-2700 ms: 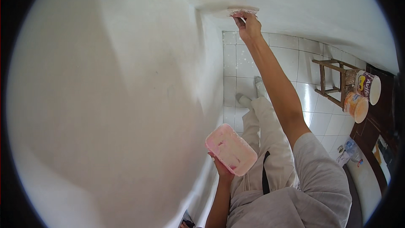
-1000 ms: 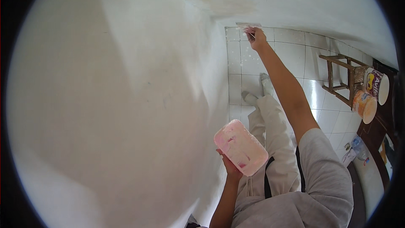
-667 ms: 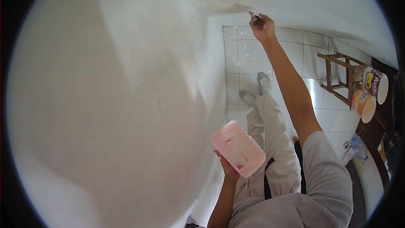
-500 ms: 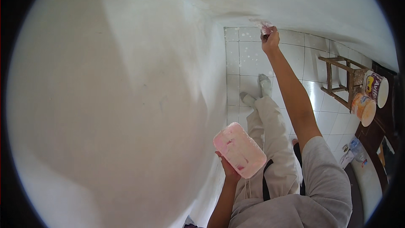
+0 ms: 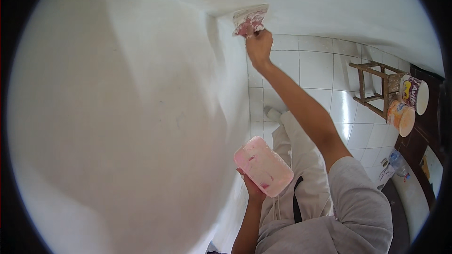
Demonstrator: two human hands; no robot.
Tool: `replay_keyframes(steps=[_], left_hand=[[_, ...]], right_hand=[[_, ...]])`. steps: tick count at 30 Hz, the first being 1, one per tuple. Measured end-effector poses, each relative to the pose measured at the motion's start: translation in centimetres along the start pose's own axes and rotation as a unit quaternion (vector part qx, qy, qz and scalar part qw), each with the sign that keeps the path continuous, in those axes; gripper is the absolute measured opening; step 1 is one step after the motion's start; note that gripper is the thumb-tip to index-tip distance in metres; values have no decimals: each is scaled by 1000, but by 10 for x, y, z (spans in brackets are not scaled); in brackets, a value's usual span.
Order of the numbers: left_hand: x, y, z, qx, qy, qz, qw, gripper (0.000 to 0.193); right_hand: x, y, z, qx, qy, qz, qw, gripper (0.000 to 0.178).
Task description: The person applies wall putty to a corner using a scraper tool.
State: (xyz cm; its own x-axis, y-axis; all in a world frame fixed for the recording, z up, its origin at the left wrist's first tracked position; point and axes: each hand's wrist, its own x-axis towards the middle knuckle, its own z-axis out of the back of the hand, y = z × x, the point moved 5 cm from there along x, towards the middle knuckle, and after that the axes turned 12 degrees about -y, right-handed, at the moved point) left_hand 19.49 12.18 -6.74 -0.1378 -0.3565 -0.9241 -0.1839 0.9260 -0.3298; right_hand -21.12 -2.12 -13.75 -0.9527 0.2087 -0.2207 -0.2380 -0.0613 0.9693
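My right hand (image 5: 259,47) is stretched far forward, closed round a pink putty knife (image 5: 251,20) whose wide blade is smeared with white paste. The blade lies at the far wall (image 5: 329,4), close to the corner with the left wall (image 5: 132,103). Near my waist, my left hand (image 5: 253,187) grips a shallow pink plastic tray (image 5: 263,166) from below and from its left side. White paste coats the inside of the tray, with a few bare pink spots showing. The left fingers are partly hidden under the tray.
A wooden stool (image 5: 376,87) stands on the white tiled floor (image 5: 316,68) to the right. Beside it are a white-and-purple bucket (image 5: 414,95) and an orange-and-white tub (image 5: 401,118). A clear plastic bottle (image 5: 398,162) lies farther back, near dark wooden furniture (image 5: 416,146).
My right hand has swung left and up toward the wall corner, and the putty knife's wide blade now shows. The tray in my left hand has barely shifted.
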Motion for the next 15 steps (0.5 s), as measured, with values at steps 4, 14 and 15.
replay_keyframes(steps=[4,14,15], left_hand=[[0,-2,-6,-17,23,-7,1000,72],[4,-7,-11,25,9,-37,999,72],[6,-8,-9,40,5,-41,998,72]], right_hand=[[7,-19,31,-16,-31,-23,999,29],[52,21,-1,-18,-192,14,981,21],[34,38,-4,-7,-201,61,978,19]])
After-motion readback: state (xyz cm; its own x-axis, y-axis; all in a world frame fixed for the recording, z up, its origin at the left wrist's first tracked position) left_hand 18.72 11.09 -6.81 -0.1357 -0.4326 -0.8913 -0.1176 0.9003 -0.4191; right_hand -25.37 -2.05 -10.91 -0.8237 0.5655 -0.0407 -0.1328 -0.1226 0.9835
